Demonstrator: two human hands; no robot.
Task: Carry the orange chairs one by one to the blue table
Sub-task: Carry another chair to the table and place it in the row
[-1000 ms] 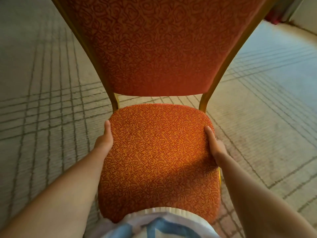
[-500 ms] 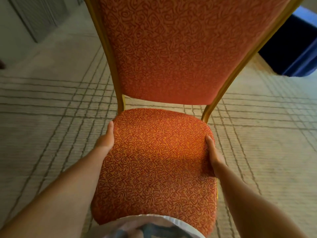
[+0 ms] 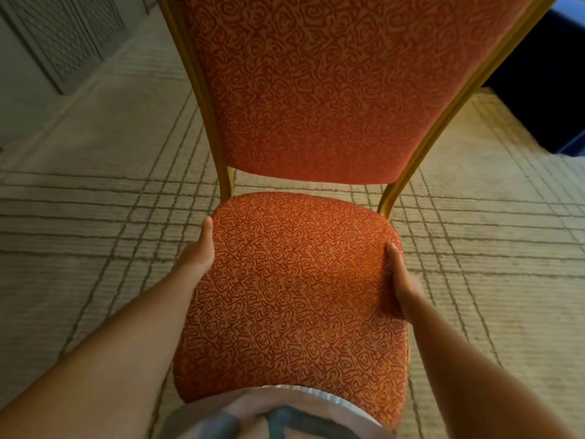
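Note:
An orange chair [image 3: 294, 280] with a swirl-patterned seat, a tall padded back and a gold frame fills the middle of the head view, held up in front of me. My left hand [image 3: 199, 251] grips the seat's left edge, thumb on top, fingers hidden underneath. My right hand [image 3: 400, 280] grips the seat's right edge the same way. The blue table [image 3: 544, 77], draped in dark blue cloth, shows at the upper right behind the chair back. The chair's legs are hidden under the seat.
Beige carpet [image 3: 95, 236] with a dark grid of lines covers the floor all round. A grey wall with a patterned panel [image 3: 63, 42] stands at the upper left. My shirt hem [image 3: 259, 413] overlaps the seat's front edge.
The view has swung to the right with the chair: the blue table has come into sight and grown larger at the upper right, and the grey wall panel appeared at the left. Both hands keep the same grip.

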